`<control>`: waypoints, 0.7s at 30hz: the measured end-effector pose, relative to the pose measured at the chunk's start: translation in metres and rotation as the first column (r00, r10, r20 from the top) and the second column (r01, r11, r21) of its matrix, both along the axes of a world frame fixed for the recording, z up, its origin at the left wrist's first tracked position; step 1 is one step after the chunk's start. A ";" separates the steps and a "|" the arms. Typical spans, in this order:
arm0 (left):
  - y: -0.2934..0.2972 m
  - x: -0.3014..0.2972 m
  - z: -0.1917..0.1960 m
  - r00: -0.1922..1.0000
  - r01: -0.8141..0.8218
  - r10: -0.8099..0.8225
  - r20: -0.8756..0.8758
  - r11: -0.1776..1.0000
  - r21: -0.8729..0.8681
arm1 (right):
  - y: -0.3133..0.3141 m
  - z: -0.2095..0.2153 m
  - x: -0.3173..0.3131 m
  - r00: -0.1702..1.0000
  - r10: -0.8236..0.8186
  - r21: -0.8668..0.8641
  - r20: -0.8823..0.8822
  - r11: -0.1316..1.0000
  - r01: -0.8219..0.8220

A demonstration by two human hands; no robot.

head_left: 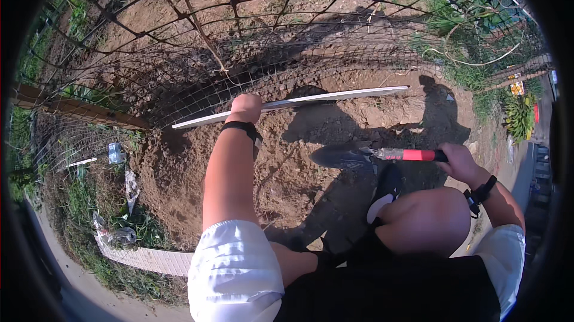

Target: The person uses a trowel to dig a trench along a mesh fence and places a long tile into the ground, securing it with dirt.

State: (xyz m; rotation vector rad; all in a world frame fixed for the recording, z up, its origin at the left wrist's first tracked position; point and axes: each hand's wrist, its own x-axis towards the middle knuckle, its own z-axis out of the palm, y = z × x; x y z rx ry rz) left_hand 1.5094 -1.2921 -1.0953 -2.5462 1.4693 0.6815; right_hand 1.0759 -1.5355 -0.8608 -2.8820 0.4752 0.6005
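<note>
My left hand (246, 107) is closed around a long white slat (335, 98) that lies almost level across the bare soil, in front of a wire mesh fence (197, 77). My right hand (457, 162) grips the red and black handle of a small trowel (359, 156). The trowel's dark blade points left and hovers just above the dug earth, below the slat. Both wrists carry black bands. My bent knee (424, 220) and a black shoe (385, 193) sit under the trowel.
Loose brown soil (281, 166) fills the middle. A wooden rail (84, 110) runs along the left. Grass and litter lie at lower left beside a pale brick edging (149, 259). Weeds and green plants stand at the right.
</note>
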 end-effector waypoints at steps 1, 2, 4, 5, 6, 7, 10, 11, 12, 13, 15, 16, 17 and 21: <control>-0.001 0.000 -0.001 1.000 0.000 -0.001 0.013 1.000 0.009 | -0.001 -0.010 -0.008 0.998 0.037 -0.009 -0.043 0.999 -0.037; -0.003 0.000 -0.002 1.000 0.025 -0.025 0.010 0.999 0.022 | -0.003 -0.018 -0.016 0.999 0.009 -0.009 -0.040 1.000 -0.009; -0.006 0.001 -0.004 1.000 0.008 -0.009 0.010 0.999 0.031 | -0.006 -0.034 -0.025 0.999 0.032 0.084 -0.005 0.996 -0.032; -0.007 0.002 -0.004 1.000 0.023 -0.024 0.010 0.999 0.039 | -0.006 -0.042 -0.026 0.999 0.051 0.056 0.004 0.997 -0.051; -0.008 0.003 -0.005 0.999 0.042 -0.042 -0.001 0.999 0.022 | -0.006 -0.049 -0.027 0.999 0.047 0.087 0.001 0.995 -0.046; -0.008 0.004 -0.005 0.999 0.047 -0.048 0.008 0.998 0.046 | -0.006 -0.056 -0.026 0.997 0.072 0.087 -0.017 0.994 -0.071; -0.010 0.008 -0.007 0.997 0.072 -0.073 0.023 0.997 0.042 | -0.002 -0.076 -0.015 0.991 0.093 0.073 -0.101 0.994 -0.086; -0.011 0.010 -0.009 0.997 0.077 -0.078 0.013 0.996 0.045 | 0.000 -0.083 -0.010 0.985 0.091 0.036 -0.146 0.996 -0.087; -0.011 0.011 -0.010 0.996 0.086 -0.086 -0.007 0.996 0.031 | 0.002 -0.089 -0.005 0.981 0.102 0.071 -0.167 0.993 -0.091; -0.012 0.012 -0.012 0.997 0.082 -0.081 -0.011 0.996 0.045 | 0.004 -0.094 -0.001 0.989 0.107 0.044 -0.105 0.994 -0.103; -0.012 0.013 -0.016 0.999 0.038 -0.038 -0.001 0.998 0.051 | 0.005 -0.101 0.006 0.991 0.128 0.022 -0.038 0.992 -0.127; -0.011 0.014 -0.018 0.999 0.047 -0.046 -0.009 0.998 0.044 | 0.005 -0.104 0.009 0.990 0.141 0.012 -0.008 0.990 -0.141; -0.011 0.014 -0.020 0.999 0.039 -0.039 0.001 0.998 0.046 | 0.005 -0.105 0.012 0.991 0.129 -0.027 -0.021 0.991 -0.130; -0.011 0.016 -0.022 0.999 0.050 -0.050 -0.007 0.998 0.037 | 0.001 -0.100 0.022 0.981 0.194 -0.035 0.018 0.981 -0.193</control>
